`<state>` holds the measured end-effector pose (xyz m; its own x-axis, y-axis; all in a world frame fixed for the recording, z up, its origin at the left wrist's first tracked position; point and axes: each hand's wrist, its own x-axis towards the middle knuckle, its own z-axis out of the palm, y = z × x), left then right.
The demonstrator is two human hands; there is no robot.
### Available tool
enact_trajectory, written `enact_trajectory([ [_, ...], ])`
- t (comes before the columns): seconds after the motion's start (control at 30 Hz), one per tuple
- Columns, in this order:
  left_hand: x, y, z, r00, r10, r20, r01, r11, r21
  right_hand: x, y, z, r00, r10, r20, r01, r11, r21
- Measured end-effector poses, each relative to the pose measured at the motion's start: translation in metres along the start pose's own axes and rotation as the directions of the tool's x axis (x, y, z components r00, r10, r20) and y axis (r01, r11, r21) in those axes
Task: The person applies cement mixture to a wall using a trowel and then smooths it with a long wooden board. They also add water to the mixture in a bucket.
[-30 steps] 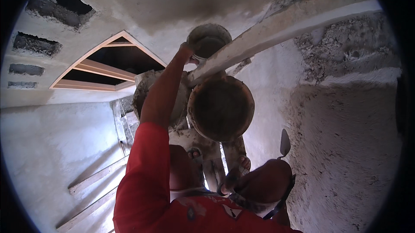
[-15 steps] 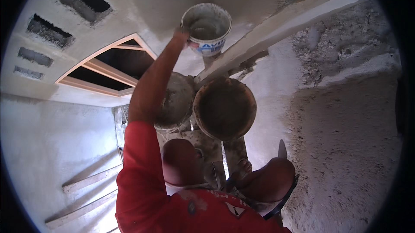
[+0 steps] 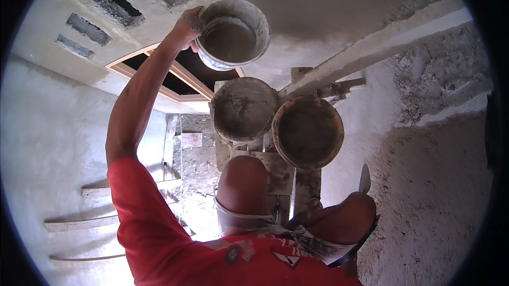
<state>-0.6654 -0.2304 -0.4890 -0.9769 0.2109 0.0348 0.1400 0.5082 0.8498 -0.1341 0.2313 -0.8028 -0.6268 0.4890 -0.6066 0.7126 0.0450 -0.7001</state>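
Note:
My left hand (image 3: 192,28) is closed on the rim of a pale plastic bucket (image 3: 261,36), at its left side. The bucket is raised and tilted so its mouth shows, with some greyish wet mix in the bottom. Below it stand two round mortar-crusted tubs side by side: the left tub (image 3: 245,110) has grey residue over its inside, and the right tub (image 3: 307,132) looks dark within. My right hand does not show. A pointed metal blade (image 3: 365,178), like a trowel's, sticks up beyond my right knee; its handle is hidden.
The tubs rest on mortar-stained planks (image 3: 269,172) with gaps between them. A wooden window frame (image 3: 191,76) lies behind the raised bucket. A ledge (image 3: 371,47) runs along the far right wall, and rough plaster (image 3: 424,180) covers the right side. Wooden strips (image 3: 85,226) project at left.
My left hand has brought the bucket left and nearer, tipping its mouth more toward me. The view has shifted, so the left tub shows clear of my arm.

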Motion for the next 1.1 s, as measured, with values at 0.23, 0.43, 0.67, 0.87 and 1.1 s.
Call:
enact_trajectory([
  [0.23, -0.047, -0.028, -0.014, 0.960, 0.281, -0.002, -0.253, 0.869, 0.425, 0.010, 0.001, 0.002, 1.000, -0.011, 0.027, 0.011, 1.000, -0.018],
  [0.43, -0.059, -0.059, -0.009, 0.946, 0.324, 0.022, -0.230, 0.621, 0.749, 0.015, 0.001, 0.004, 0.999, -0.012, 0.044, 0.013, 1.000, -0.028],
  [0.67, -0.067, -0.053, 0.008, 0.983, 0.186, 0.003, -0.093, 0.475, 0.875, 0.018, 0.001, 0.006, 0.999, -0.013, 0.042, 0.014, 0.999, -0.031],
  [0.87, -0.069, -0.054, 0.007, 0.990, 0.140, 0.001, -0.060, 0.418, 0.907, 0.018, 0.003, 0.006, 0.999, -0.010, 0.040, 0.012, 0.999, -0.032],
  [1.1, -0.071, -0.056, 0.009, 0.976, 0.217, 0.038, -0.119, 0.375, 0.919, 0.018, 0.004, 0.007, 0.999, -0.008, 0.045, 0.010, 0.999, -0.040],
])
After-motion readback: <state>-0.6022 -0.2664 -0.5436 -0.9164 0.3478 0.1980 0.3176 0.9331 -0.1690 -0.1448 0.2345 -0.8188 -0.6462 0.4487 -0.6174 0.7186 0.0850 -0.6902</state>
